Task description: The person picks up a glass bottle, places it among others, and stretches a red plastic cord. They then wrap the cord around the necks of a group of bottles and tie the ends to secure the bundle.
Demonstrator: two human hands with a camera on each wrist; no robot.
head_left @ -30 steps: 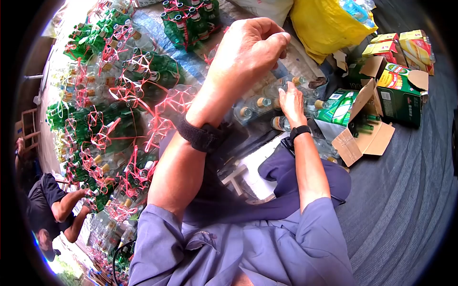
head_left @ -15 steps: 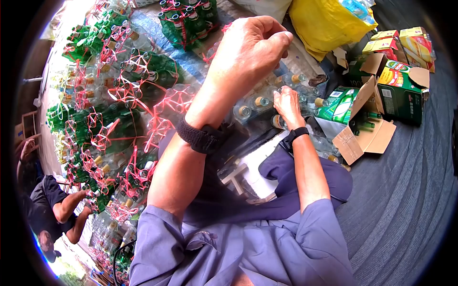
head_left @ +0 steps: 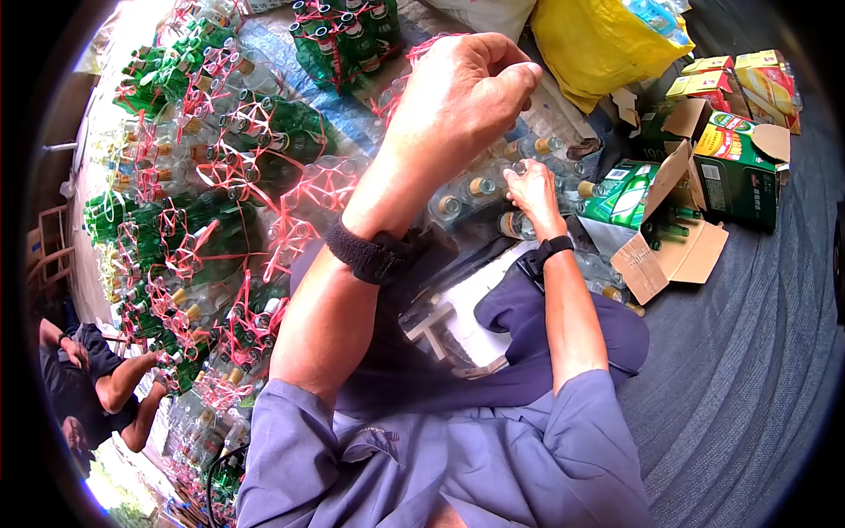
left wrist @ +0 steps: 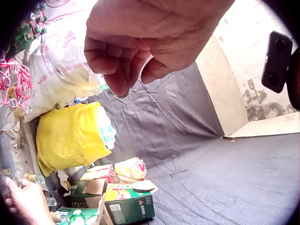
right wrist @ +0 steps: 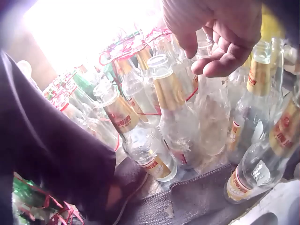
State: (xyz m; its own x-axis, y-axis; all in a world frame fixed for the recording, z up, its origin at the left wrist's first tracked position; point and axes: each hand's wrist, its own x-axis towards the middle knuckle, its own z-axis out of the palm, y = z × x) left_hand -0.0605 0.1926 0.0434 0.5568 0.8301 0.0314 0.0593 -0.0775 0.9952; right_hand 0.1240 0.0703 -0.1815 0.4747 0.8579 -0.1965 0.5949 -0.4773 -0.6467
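Observation:
My left hand (head_left: 466, 97) is held up in the air over the bottles, its fingers loosely curled. In the left wrist view nothing shows between its fingers (left wrist: 117, 82) and thumb. Lower and to the right, my right hand (head_left: 533, 195) is among clear glass bottles (head_left: 482, 187) with gold neck labels. The right wrist view has its thumb and fingers (right wrist: 218, 68) around the neck of a clear glass bottle (right wrist: 213, 117), which stands upright. Other clear bottles (right wrist: 172, 98) stand close on both sides of it.
On the left, many green and clear bottles are bundled with pink string (head_left: 304, 189). An open green carton (head_left: 627, 198) with green bottles sits right of my right hand; another green carton (head_left: 744, 167) lies behind. A yellow sack (head_left: 607, 44) is farther back. Another person (head_left: 97, 378) sits at far left.
My right hand has drawn slightly left and down, and its fingers have gone from stretched out to curled around a bottle neck. My left hand has barely moved.

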